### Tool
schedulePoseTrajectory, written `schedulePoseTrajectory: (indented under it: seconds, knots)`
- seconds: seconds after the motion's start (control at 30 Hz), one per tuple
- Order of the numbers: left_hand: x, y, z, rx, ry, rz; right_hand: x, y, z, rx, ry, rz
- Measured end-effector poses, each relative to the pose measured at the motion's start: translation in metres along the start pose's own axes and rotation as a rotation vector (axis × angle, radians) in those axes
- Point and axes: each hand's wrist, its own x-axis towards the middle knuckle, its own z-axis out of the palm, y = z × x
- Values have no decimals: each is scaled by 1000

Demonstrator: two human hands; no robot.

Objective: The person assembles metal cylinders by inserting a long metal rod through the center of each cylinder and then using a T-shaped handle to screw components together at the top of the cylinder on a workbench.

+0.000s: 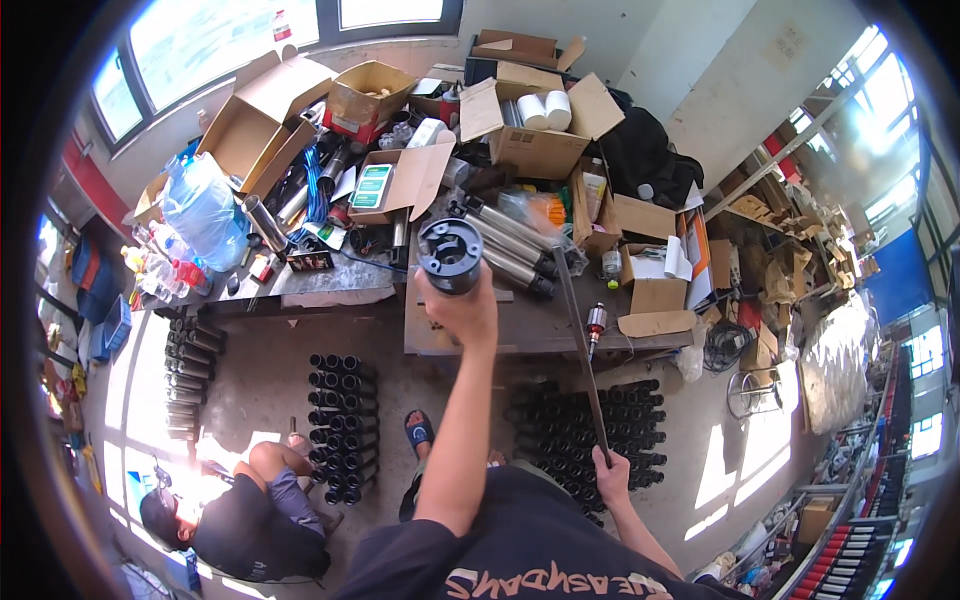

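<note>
I am holding a black cylindrical housing (450, 255) up in my left hand (462, 312), its open, ribbed end facing the camera and showing a dark hollow with notched inner walls. My fingers are wrapping tightly around its lower body, the arm stretching straight out from the shoulder over the workbench (520, 325). Just beyond the grip, several long grey metal tubes with black caps (510, 250) are lying side by side on the bench. Well off to the right and lower, my right hand (610, 470) is closing around the near end of a long thin metal rod (580, 350), which is slanting up toward the bench. Below both grips, matching black cylinders (590, 430) are standing in rows on the concrete floor. Further left, a seated person (255, 505) is crouching beside another row (343, 425).
</note>
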Motion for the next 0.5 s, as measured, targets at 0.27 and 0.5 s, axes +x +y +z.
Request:
schedulePoseTrajectory:
  seconds: [0.27, 0.5]
  knots:
    - [85, -18, -22, -345, -1275, -200, 65, -36, -66, -242, 43, -300]
    - [89, 14, -12, -446, -1377, -241, 204, -168, -162, -702, 377, -760]
